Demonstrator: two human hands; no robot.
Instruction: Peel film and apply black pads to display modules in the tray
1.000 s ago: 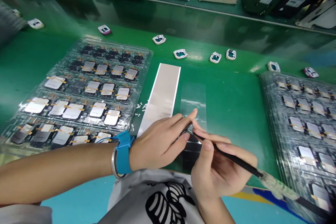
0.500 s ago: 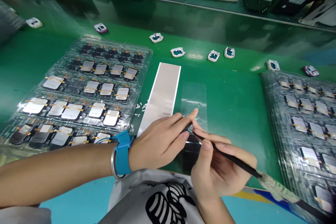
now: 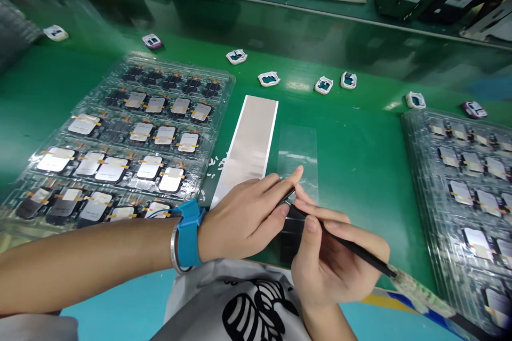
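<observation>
My left hand is closed, palm down, its thumb and fingers pinched around a small dark piece. Only a dark edge of that piece shows between the fingers. My right hand grips a slim black tool like a pen; pale tape wraps its rear part. The tool's fine tip meets the dark piece, and the fingertips of both hands are close together. Beneath them lies a clear plastic sheet. To its left is a long beige strip with white edges, partly covered by my left hand.
Trays of small screen modules stand at left and, stacked, at right. Small watch-like cases are scattered along the back. White scraps lie beside the strip. A shelf with boxes and parts trays runs behind.
The camera view has shifted slightly. The tool's tip and the right fingers have moved a little against the dark piece; both hands keep their hold.
</observation>
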